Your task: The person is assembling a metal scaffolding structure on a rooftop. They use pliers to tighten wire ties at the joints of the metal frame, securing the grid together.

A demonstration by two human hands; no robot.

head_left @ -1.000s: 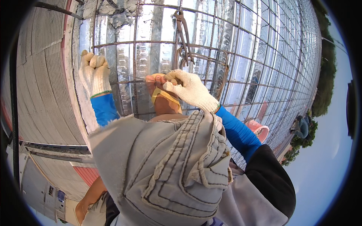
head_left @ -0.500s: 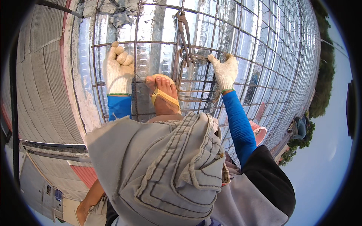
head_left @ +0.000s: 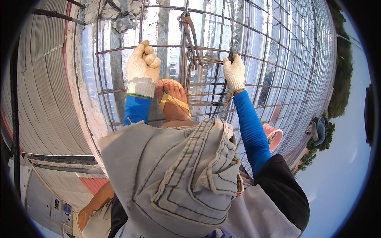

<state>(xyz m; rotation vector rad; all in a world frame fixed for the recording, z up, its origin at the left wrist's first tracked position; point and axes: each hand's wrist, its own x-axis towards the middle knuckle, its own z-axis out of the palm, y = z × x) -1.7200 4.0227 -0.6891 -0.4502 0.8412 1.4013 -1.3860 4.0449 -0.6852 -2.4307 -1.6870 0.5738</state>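
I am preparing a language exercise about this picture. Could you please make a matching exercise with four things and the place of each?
Things:
1. left hand in white knit glove
2. right hand in white knit glove
3. dark metal pincers
4. foot in yellow-strapped sandal

Places:
a. hanging on the steel rebar grid
b. between the two hands
c. gripping a horizontal bar
d. on an upright bar, beside wire loops

Pairs: 1-c, 2-d, 3-a, 4-b

Rebar mesh (head_left: pixel 278 59): rusty steel grid laid over shiny foil sheeting, bars crossing in squares.
Tie wire coil (head_left: pixel 206 85): brown loops resting on the mesh.
Pincers (head_left: pixel 191 37): lying on the bars just above the coil.
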